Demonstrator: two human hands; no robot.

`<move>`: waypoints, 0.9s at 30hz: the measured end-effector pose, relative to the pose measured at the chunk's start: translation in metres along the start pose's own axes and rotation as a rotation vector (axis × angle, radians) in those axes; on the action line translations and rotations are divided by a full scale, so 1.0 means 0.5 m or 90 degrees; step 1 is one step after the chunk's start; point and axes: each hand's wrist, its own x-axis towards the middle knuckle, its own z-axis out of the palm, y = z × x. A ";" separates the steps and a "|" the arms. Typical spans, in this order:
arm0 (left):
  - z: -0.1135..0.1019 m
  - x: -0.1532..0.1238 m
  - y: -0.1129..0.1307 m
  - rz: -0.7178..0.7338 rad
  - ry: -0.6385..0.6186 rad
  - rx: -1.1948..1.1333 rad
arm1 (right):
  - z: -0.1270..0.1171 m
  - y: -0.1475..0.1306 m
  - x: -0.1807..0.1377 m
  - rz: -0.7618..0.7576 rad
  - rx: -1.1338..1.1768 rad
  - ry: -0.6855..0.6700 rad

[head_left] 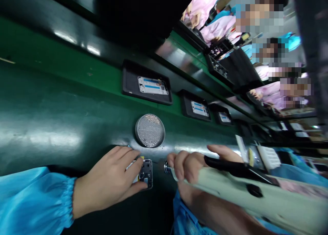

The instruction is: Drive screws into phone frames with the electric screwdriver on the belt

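Note:
My left hand [112, 177] lies over a small phone frame part [146, 171] on the green bench, fingers curled on its edge and pressing it down. My right hand [191, 163] is wrapped round a cream electric screwdriver [230, 190] with a black lever; its metal tip [167, 167] points at the right side of the part. Both arms wear blue sleeves. A round silver dish of tiny screws [150, 130] sits just beyond the part.
A green conveyor [64, 64] runs behind, carrying black trays with phone frames [147, 84], [196, 107], [223, 116]. Other people in pink and blue coats work at the far right. Black bins [217, 57] stand by them. White parts [269, 156] lie to my right.

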 end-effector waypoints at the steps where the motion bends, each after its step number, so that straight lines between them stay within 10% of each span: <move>1: 0.002 -0.006 0.002 0.016 -0.035 0.050 | -0.005 0.004 0.004 -0.018 0.010 0.011; 11: 0.024 -0.055 0.035 0.101 -0.174 0.195 | -0.020 0.041 0.004 -0.025 0.090 -0.037; 27: 0.028 -0.046 0.041 0.114 -0.133 0.221 | 0.001 0.081 -0.002 -0.062 0.052 -0.032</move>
